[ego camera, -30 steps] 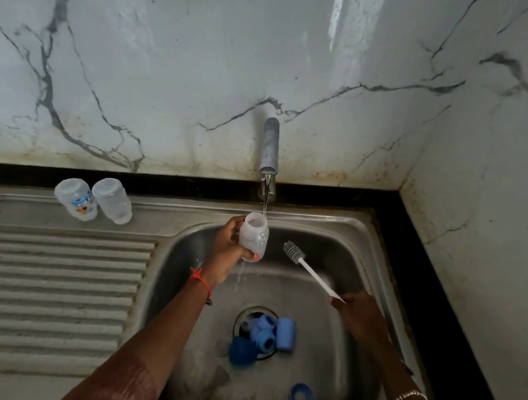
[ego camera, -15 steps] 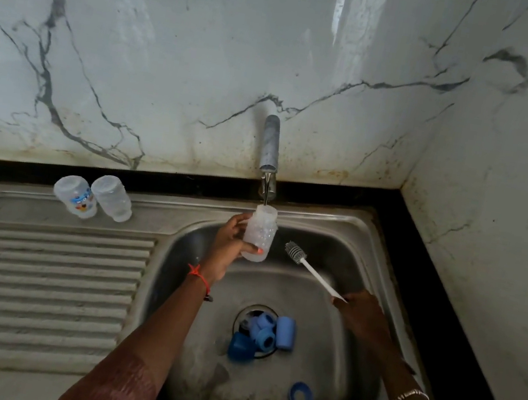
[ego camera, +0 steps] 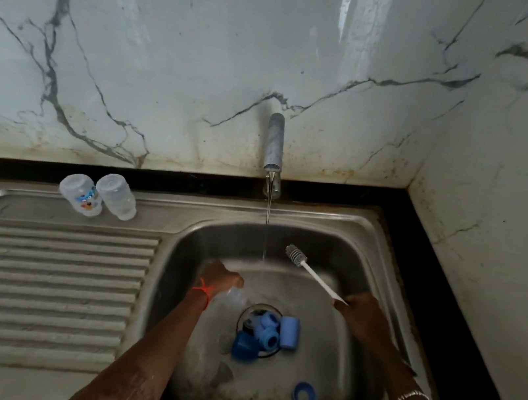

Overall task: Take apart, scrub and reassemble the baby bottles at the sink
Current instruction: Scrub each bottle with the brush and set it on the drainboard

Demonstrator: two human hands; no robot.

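Bottle [ego camera: 235,296] now lower, in left hand [ego camera: 221,277]

1 head view, looking forward and down from close above sink [ego camera: 348,223], wall behind.

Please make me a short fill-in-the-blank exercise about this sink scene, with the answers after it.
1. The brush is held by the ____ hand.
2. ____ clear bottles stand behind the drainboard.
3. The parts lying over the drain are ____ in colour.
4. The tap is turned ____.
Answers: right; two; blue; on.
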